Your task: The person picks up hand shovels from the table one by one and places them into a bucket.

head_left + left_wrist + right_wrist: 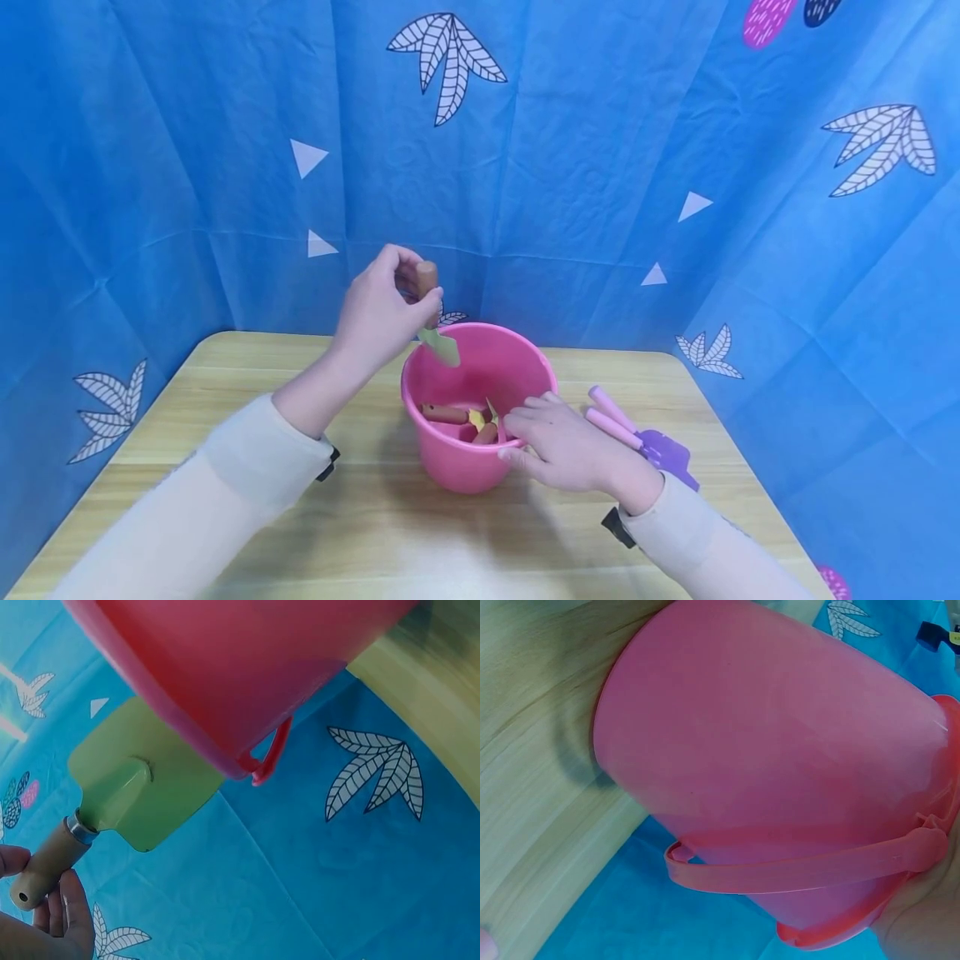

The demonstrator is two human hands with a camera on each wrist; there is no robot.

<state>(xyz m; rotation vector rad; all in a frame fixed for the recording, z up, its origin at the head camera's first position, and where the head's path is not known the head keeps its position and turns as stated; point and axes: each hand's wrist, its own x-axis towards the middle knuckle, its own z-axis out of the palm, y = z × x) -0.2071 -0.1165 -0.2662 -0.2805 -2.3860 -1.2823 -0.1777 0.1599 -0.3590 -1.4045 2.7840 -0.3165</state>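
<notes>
- Left hand [378, 312] grips the green shovel [441, 346] at the pink bucket's [461, 468] eleven o'clock!
- Right hand [558, 442] pinches its four-o'clock edge.
- Already inside: wooden-handled tools [446, 414], count unclear.
- Still outside: purple tools [663, 454], counter [360, 533], three o'clock.

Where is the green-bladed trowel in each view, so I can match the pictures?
Head: just left of center, the trowel in the left hand, blade overlapping the pink bucket.
Left wrist: left side, blade partly hidden behind the bucket.
Right wrist: not in it.
Shared landmark: the pink bucket.
</notes>
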